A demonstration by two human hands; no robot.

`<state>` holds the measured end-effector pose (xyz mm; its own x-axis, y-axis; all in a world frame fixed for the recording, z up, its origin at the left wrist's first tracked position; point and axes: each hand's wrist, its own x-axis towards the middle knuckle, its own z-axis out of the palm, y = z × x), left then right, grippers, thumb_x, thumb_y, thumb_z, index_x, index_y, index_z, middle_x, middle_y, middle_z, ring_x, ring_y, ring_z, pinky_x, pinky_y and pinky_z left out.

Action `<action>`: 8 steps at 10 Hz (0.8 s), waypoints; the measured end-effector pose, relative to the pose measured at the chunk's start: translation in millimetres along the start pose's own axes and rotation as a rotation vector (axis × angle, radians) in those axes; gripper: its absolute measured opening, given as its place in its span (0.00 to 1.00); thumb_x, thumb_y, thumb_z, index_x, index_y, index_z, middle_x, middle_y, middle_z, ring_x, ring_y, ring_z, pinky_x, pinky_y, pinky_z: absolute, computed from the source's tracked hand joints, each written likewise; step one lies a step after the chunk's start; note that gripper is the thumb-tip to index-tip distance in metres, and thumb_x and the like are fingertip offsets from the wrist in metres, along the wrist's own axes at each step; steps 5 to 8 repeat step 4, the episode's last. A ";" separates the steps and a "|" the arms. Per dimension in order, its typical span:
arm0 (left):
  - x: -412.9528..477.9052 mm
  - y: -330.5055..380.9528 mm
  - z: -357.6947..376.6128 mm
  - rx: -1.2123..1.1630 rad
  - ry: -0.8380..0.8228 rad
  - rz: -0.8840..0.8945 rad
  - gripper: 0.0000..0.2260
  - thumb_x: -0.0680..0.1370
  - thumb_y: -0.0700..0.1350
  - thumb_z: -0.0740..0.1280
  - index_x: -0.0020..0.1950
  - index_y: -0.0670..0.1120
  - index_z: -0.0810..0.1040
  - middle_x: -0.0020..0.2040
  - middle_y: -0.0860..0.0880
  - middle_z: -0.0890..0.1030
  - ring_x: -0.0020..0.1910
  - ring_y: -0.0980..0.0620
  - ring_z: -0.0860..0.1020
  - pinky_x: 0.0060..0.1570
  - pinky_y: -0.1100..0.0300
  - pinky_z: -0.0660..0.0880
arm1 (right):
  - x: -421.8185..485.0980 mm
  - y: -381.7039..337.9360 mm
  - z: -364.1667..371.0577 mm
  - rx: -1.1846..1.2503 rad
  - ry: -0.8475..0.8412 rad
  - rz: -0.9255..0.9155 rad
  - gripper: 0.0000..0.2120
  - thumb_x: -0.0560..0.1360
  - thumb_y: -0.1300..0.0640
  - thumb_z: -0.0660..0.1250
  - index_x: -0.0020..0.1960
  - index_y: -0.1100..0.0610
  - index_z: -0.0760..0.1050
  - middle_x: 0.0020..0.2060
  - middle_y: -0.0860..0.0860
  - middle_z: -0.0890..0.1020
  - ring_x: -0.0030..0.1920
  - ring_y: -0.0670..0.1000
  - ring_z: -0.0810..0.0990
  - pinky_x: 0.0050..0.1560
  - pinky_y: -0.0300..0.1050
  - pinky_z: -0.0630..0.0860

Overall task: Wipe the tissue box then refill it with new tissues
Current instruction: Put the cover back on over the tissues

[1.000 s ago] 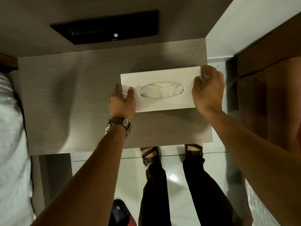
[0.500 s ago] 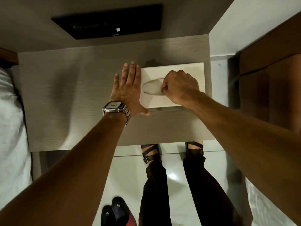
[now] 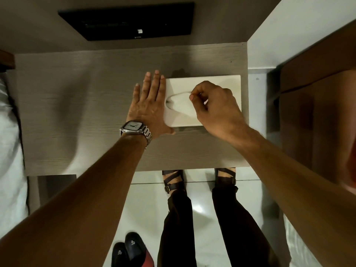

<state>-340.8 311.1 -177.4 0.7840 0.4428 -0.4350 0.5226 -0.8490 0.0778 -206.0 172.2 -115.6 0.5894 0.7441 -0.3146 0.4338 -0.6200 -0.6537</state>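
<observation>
A pale wood-grain bedside table (image 3: pixel 77 112) stands against a grey wall, with white bedding (image 3: pixel 9 151) at the left edge and a person's sandalled feet on a glossy floor below. A white tissue box (image 3: pixel 234 93) lies flat on the right half of the table, near its right edge. The left hand (image 3: pixel 149 106), a metal watch (image 3: pixel 133 127) on its wrist, lies flat with fingers spread and straight against the box's left end, likely to keep the box from sliding. The right hand (image 3: pixel 215 106) hovers over the oval slot, thumb and forefinger pinching a white tissue (image 3: pixel 180 105) that rises from the opening, probably to draw it out and empty the box before wiping.
</observation>
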 end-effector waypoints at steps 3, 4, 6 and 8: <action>-8.4 2.0 -13.7 -0.053 0.005 -0.008 0.70 0.56 0.71 0.76 0.79 0.41 0.34 0.81 0.41 0.37 0.79 0.41 0.37 0.76 0.40 0.38 | -7.3 7.0 -21.2 0.291 0.237 0.113 0.13 0.81 0.54 0.68 0.64 0.54 0.76 0.47 0.46 0.83 0.44 0.46 0.83 0.44 0.38 0.82; -19.5 0.9 -15.5 -0.065 0.030 -0.003 0.70 0.55 0.73 0.74 0.78 0.42 0.34 0.81 0.42 0.37 0.79 0.41 0.36 0.76 0.41 0.37 | -30.7 18.2 -41.0 0.457 0.344 0.186 0.09 0.81 0.57 0.67 0.60 0.56 0.79 0.43 0.46 0.84 0.41 0.44 0.84 0.39 0.38 0.81; -19.5 0.9 -15.5 -0.065 0.030 -0.003 0.70 0.55 0.73 0.74 0.78 0.42 0.34 0.81 0.42 0.37 0.79 0.41 0.36 0.76 0.41 0.37 | -30.7 18.2 -41.0 0.457 0.344 0.186 0.09 0.81 0.57 0.67 0.60 0.56 0.79 0.43 0.46 0.84 0.41 0.44 0.84 0.39 0.38 0.81; -19.5 0.9 -15.5 -0.065 0.030 -0.003 0.70 0.55 0.73 0.74 0.78 0.42 0.34 0.81 0.42 0.37 0.79 0.41 0.36 0.76 0.41 0.37 | -30.7 18.2 -41.0 0.457 0.344 0.186 0.09 0.81 0.57 0.67 0.60 0.56 0.79 0.43 0.46 0.84 0.41 0.44 0.84 0.39 0.38 0.81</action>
